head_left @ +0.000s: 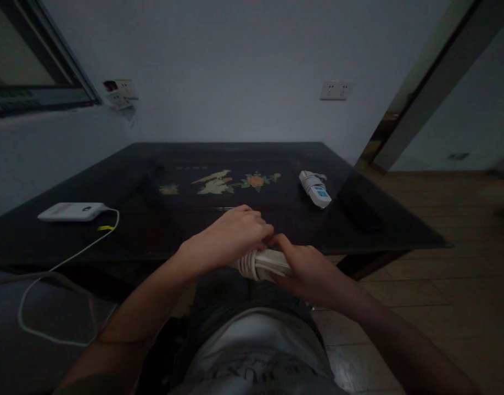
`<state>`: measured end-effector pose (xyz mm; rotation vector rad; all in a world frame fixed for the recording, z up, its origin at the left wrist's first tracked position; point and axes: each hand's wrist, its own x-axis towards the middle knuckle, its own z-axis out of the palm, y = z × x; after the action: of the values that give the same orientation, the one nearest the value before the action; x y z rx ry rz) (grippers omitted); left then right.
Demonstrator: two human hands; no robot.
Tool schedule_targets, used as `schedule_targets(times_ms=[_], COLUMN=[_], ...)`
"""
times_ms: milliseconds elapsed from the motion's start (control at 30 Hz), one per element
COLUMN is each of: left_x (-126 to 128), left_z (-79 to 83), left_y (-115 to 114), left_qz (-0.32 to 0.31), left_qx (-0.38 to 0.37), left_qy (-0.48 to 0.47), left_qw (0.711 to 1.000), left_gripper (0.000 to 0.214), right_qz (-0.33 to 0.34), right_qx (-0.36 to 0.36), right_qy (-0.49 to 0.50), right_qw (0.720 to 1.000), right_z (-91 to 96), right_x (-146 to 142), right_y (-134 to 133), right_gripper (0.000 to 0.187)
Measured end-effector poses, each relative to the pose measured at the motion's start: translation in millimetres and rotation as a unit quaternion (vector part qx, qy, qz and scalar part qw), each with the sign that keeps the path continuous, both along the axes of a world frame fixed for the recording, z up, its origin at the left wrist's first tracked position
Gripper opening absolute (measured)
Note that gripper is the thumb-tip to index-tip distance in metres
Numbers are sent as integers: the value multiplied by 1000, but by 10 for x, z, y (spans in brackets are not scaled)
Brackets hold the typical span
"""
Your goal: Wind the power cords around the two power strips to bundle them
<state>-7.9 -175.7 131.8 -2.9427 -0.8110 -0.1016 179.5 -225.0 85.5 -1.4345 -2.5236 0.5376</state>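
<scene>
Just in front of my body, over the table's near edge, is a yellowed white power strip (272,263) with its cord (247,265) wound round one end in several loops. My right hand (307,267) grips the strip's right end, thumb on top and fingers beneath. Above the loops, my left hand (239,229) is closed with its fingers curled down at the cord; the fingertips are partly hidden. Both hands nearly touch at the thumbs.
A dark glossy table (219,233) with a bird-and-flower picture stands against the wall. On it lie another white power strip (315,189) with a wrapped cord and, to the left, a white power bank (73,211) with a cable (81,251) trailing off the edge. Wall sockets (335,90) are behind.
</scene>
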Motion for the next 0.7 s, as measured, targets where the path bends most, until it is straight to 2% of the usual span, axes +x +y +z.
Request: schedule_targets(times_ms=[100,267,433,600,700], left_x=[2,51,133,174,173], left_z=[-9,-21,-182,-451,-427], left_y=[-132,-363,-570,-677,-623], left_qz=[21,55,95,124,130], left_qx=[50,94,140,164,140], left_qy=[-16,-12,-7,-80,-111], left_qw=[998,994,986,975,975], left_gripper=[11,19,31,31,34], right_qz=[-40,-44,-54,-60,-41], right_qx=[38,102,141,159,152], right_qy=[-2,39,62,54,44], right_qw=[998,993,987,984,987], right_z=[-86,-182,-261,-309,-284], right_x=[12,56,43,27,35], right_y=[14,27,61,110,148], right_gripper=[58,72,63,59,53])
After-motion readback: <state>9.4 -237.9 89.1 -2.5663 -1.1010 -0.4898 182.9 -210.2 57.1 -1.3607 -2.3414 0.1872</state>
